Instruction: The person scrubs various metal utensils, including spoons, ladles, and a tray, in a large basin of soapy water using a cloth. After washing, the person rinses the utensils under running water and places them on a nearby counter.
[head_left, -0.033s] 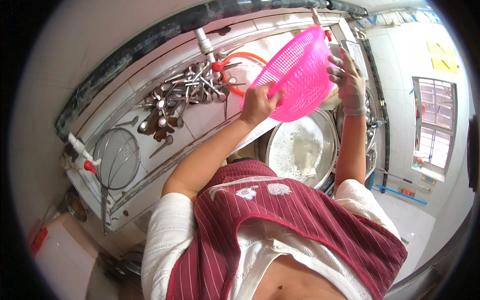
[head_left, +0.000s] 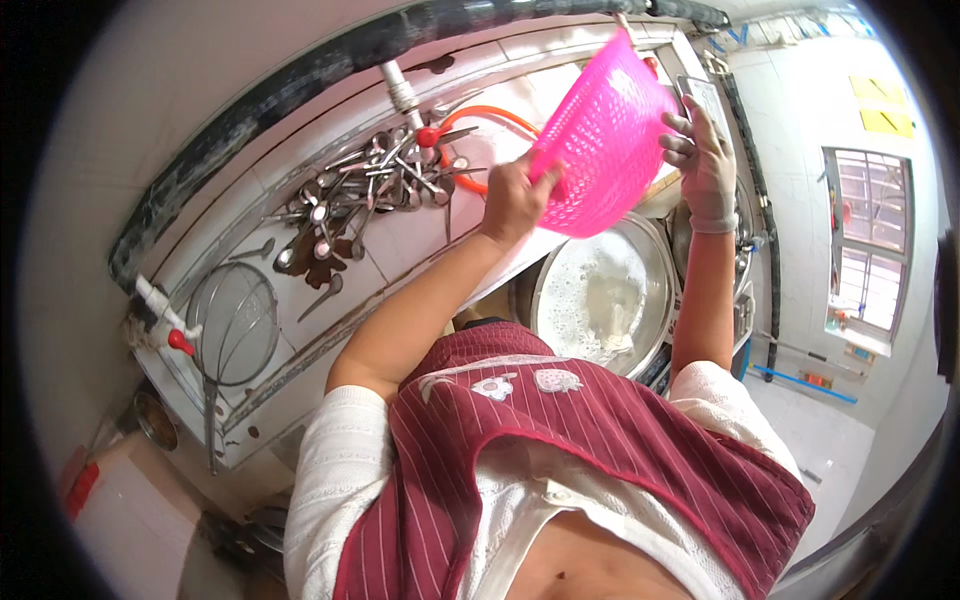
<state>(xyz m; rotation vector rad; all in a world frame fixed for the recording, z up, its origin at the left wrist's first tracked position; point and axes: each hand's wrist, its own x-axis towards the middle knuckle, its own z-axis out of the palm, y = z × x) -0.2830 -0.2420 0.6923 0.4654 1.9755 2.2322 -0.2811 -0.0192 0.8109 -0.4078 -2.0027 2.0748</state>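
Observation:
My left hand [head_left: 518, 203] is closed round the near rim of a bright pink plastic colander basket [head_left: 612, 150], which is tipped up on its side. The basket hangs over the back counter and the far edge of a wide metal basin [head_left: 645, 262] of foamy water. My right hand [head_left: 706, 170], in a pale glove, is raised at the basket's right side, its fingers apart. Whether its fingertips touch the basket I cannot tell. Something pale [head_left: 622, 325] lies in the basin's water.
Many metal spoons and ladles [head_left: 385, 170] lie heaped on the tiled counter. A wire strainer [head_left: 235, 322] lies at the left. Pipes with red-handled taps [head_left: 428, 137] and an orange hose [head_left: 500, 112] run at the back. More metalware [head_left: 742, 255] stands right of the basin.
The pink basket has tilted more steeply and shifted slightly up and to the right. My left hand moves with it, still gripping its rim; my right hand has barely moved.

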